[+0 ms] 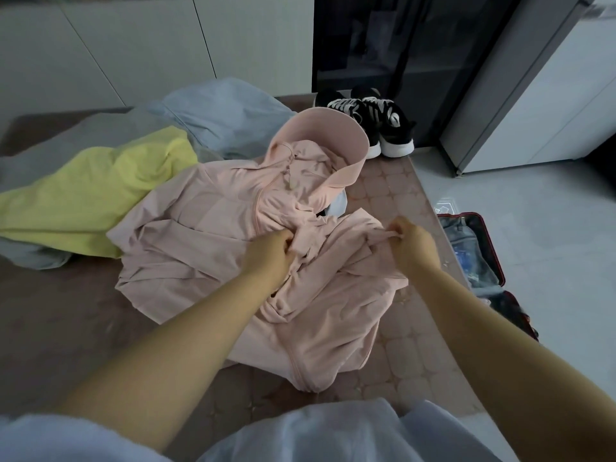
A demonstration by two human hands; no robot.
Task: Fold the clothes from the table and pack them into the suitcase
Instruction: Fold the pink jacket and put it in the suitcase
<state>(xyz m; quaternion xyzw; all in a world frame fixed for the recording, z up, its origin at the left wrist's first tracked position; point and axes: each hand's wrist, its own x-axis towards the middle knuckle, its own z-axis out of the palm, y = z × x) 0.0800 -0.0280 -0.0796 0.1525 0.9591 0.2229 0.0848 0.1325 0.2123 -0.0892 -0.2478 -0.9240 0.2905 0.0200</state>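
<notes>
Far left: yellow top (93,195) crumpled on the worktop (400,355), lying over a grey garment (66,145). Neither is folded.

Behind these: pale blue garment (226,111) in a loose heap, also unfolded.

Centre: pink jacket (206,208), hooded and zip-fronted, lies front up and badly rumpled. Its left edge touches the yellow top. The hood stands up at the far end.

Left hand (270,251): fingers curled round a bunch of pink cloth beside the zip, at about mid-chest.

Right hand (413,241): pinches a fold on the jacket's right side, raised a little off the worktop. The hands are near each other but apart.

Far right corner of the worktop: black-and-white shoes (376,125), just beyond the hood.

On the floor, right of the worktop: suitcase (492,250), open, with some things already inside. They are too dim to name.

Judgement: the step in hand is the pink jacket, and it looks like straightening rather than folding proper, with no clean fold made yet.

The next move probably calls for drawing the bunched cloth out flat along the zip line. The right side would then be laid across the front. The cloth looks thin and may slip, so both grips would need to travel together. The stiff hood will want tucking down before the jacket goes right to the suitcase.
</notes>
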